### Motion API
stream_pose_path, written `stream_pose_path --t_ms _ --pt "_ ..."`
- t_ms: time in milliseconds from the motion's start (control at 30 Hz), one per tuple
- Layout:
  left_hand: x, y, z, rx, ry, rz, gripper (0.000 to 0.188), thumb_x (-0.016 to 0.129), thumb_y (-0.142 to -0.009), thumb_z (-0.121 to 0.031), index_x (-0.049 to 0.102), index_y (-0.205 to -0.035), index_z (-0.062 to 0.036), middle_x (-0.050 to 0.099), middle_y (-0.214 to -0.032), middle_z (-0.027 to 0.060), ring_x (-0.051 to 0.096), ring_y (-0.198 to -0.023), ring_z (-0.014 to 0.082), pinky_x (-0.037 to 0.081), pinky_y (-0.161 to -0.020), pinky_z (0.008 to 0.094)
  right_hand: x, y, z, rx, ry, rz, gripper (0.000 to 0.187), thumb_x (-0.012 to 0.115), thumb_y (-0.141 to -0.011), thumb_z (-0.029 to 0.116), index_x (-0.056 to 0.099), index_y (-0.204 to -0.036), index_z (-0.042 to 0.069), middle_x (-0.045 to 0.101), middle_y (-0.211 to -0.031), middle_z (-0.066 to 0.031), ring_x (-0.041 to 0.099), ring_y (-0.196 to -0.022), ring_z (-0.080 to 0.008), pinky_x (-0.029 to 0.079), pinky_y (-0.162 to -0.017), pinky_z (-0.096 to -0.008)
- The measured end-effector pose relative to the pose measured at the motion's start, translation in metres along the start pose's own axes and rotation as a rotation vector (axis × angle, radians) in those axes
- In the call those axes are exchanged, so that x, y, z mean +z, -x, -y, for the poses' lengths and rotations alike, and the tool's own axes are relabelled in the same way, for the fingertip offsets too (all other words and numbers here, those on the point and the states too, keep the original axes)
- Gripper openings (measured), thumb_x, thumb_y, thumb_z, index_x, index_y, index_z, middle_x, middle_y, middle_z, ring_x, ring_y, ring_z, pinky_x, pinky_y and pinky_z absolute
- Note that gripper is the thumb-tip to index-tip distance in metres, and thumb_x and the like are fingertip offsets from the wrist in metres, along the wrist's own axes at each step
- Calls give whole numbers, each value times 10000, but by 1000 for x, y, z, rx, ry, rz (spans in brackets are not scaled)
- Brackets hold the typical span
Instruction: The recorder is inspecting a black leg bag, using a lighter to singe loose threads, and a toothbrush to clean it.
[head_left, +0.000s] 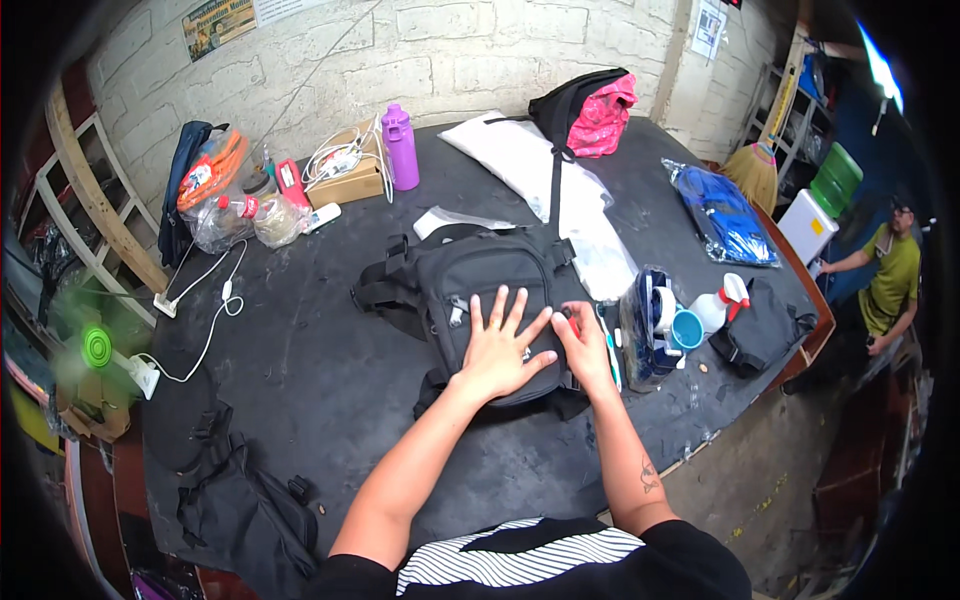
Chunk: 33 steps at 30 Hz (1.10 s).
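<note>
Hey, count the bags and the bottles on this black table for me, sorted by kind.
Black bags: 3, the one under both hands, one at the right edge, one at the near left corner
Purple bottles: 1
White spray bottles: 1
Total: 5
</note>
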<state>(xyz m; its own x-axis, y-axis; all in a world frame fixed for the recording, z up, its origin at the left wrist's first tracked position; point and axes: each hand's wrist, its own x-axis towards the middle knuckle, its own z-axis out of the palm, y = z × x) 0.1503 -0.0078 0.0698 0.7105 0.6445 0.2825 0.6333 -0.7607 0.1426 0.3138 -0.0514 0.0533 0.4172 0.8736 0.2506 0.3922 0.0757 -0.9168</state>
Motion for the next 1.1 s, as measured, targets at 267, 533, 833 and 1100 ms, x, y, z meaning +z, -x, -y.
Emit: stream_pose_path --t_ms 267,533,833,1100 --pt "20 -10 15 -60 251 216 710 315 -870 -702 323 -1450 -292 137 -1545 160 9 -1434 362 -94 -1094 588 3 -16 25 -134 -2 18 254 662 -805 98 569 -1020 -1 642 -894 -153 635 -813 -221 485 -729 -311" --pt "8 -5 6 -63 207 190 731 343 -852 -716 369 -1430 -269 116 -1525 229 0 -1435 355 -35 -1099 604 86 -95 66 -674 395 133 274 635 -709 23 608 -980 42 596 -995 -89 625 -876 -322 509 -725 -385" --pt "13 -4 16 -115 344 120 683 447 -844 -667 440 -1389 -255 117 -1519 239 34 -1429 372 -48 -1087 621 61 -63 68 -617 272 74 304 670 -710 21 596 -1003 48 588 -957 -75 626 -827 -275 499 -735 -350" --pt "-37 10 56 -502 841 -964 163 557 -870 -6 643 -1008 -11 544 -1047 62 557 -932 139 457 -841 262 -7 21 50 -244 252 23 307 712 -762 106 567 -1009 -4 556 -923 -118 574 -824 -222 464 -729 -318"
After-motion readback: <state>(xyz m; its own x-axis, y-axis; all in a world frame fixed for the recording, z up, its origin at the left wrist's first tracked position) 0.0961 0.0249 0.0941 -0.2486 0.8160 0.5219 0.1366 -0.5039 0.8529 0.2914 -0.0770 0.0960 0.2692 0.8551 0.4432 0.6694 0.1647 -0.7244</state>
